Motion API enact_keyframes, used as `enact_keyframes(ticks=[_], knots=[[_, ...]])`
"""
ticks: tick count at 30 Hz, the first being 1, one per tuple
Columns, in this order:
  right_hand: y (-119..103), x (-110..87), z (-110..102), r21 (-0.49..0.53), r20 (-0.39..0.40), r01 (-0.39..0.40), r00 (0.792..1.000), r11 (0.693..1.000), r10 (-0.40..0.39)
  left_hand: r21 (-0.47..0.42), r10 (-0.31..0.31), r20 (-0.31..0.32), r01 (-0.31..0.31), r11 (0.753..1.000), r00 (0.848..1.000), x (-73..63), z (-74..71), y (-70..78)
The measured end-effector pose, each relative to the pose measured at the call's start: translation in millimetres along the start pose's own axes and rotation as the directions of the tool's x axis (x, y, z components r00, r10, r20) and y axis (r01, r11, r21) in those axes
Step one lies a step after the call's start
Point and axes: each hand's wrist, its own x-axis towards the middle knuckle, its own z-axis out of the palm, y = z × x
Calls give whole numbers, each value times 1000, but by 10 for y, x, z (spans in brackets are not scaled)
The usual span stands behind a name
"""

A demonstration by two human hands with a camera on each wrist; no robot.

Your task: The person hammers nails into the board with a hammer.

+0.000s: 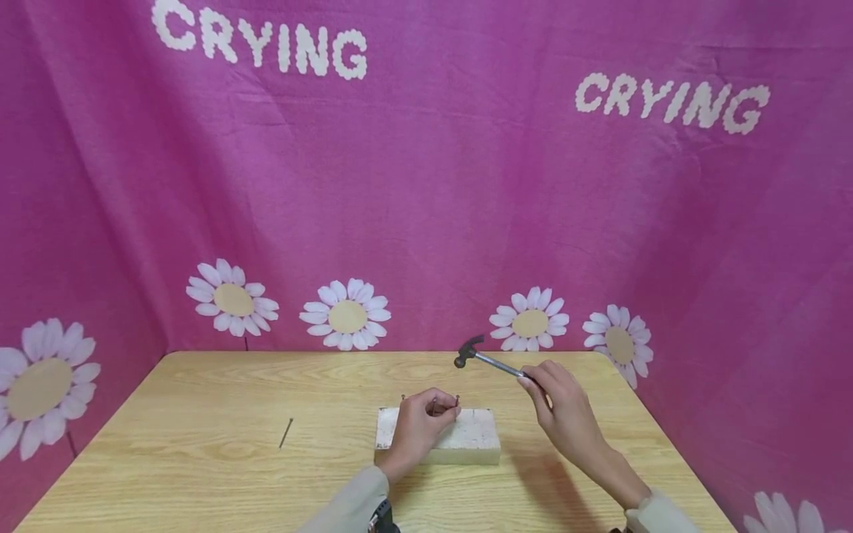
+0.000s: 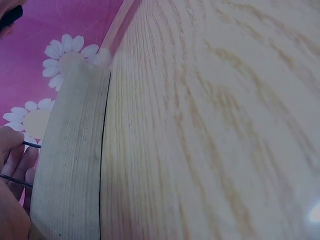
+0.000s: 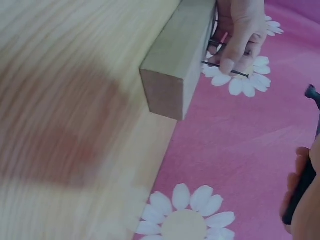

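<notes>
"What is seen farthest left on the table (image 1: 200,414)?"

"A loose nail (image 1: 286,433), laid flat and well apart from the wooden block (image 1: 476,437)."

"And next?"

"The block itself is set on the table, in front of the pink cloth (image 1: 426,185). Above its left part the head of another nail (image 1: 403,397) is seen; its foot is hidden by the left hand (image 1: 420,426)."

"How is that hand placed?"

"It is held over the block, and an upright nail (image 1: 457,400) is pinched between thumb and finger. One more nail (image 3: 216,43) is partly covered by the fingers."

"And at the right?"

"A hammer (image 1: 494,362) is held raised above the table, its head at the left end. Its handle is gripped by the right hand (image 1: 566,411), with fingers curled round it, right of the block."
</notes>
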Motion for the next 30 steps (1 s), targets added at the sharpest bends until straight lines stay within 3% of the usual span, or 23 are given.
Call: enact_keyframes(ticks=[7, 13, 19, 25, 30], knots=[[15, -26, 25, -94, 123, 42, 992, 995, -30, 14, 6, -6, -6, 1000, 1000, 0, 15, -12], [32, -53, 27, -6, -6, -17, 1000, 1000, 17, 5, 7, -6, -7, 1000, 1000, -17, -3, -25], [30, -121, 65, -23, 103, 55, 993, 998, -53, 2, 14, -16, -14, 1000, 1000, -13, 3, -35], [12, -49, 8, 26, -2, 21, 1000, 999, -21, 3, 26, -16, -26, 1000, 1000, -23, 5, -51], [29, -21, -18, -72, 83, 85, 993, 994, -79, 19, 17, -20, -17, 1000, 1000, -23, 10, -44]])
